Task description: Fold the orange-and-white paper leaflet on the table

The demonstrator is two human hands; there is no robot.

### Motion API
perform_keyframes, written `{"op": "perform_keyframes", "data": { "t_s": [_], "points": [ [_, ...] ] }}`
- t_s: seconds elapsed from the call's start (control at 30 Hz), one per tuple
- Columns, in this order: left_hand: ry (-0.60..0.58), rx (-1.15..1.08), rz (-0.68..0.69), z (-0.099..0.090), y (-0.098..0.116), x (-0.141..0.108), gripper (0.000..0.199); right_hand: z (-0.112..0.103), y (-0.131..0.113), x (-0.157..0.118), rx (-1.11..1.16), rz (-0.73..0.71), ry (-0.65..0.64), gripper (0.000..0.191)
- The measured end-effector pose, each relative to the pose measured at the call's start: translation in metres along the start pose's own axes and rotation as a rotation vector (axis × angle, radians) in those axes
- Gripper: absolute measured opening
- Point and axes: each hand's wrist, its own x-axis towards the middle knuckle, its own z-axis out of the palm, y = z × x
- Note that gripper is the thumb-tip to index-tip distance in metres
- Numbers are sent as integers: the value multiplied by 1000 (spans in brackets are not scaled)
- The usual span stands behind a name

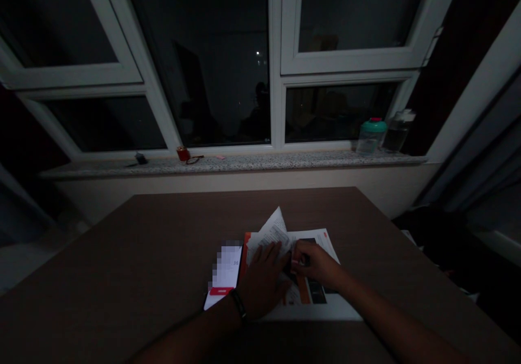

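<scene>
A printed magazine or booklet (331, 312) lies on the table, with dark and orange pictures on its right side. Over its left part is a printed sheet of paper (274, 225), folded so that a pointed corner juts toward the window. My left hand (266, 277) rests flat on this sheet, fingers stretched out. Close beside it, my right hand (311, 261) is closed in a pinch above the booklet's pictures; what the fingertips hold, if anything, is hard to make out in the dim light. A phone (226, 272) with a lit screen lies left of the booklet.
The brown table (122, 261) reaches to the wall below the window. On the stone windowsill (252, 160) stand a shaker bottle (370, 136) with a teal lid, a clear bottle (396, 133), a small red jar (183, 153) and a small dark item (140, 158).
</scene>
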Motion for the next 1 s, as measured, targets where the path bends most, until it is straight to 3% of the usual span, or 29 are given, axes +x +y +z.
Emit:
{"op": "perform_keyframes", "data": {
  "t_s": [0.17, 0.37, 0.47, 0.67, 1.0],
  "points": [
    [7, 5, -4, 2, -1, 1, 65, -5, -3, -5, 86, -122, -210, 16],
    [18, -3, 3, 5, -2, 1, 63, -8, -9, -11, 105, -215, -310, 17],
    [21, -6, 2, 5, -2, 1, 63, -6, -7, -10, 100, -133, -260, 16],
    [19, -14, 1, 0, 0, 1, 65, -4, 2, -1, -43, 70, 61, 12],
    [133, -68, 54, -7, 5, 2, 46, -7, -2, 0, -61, -1, 59, 11]
  ]
}}
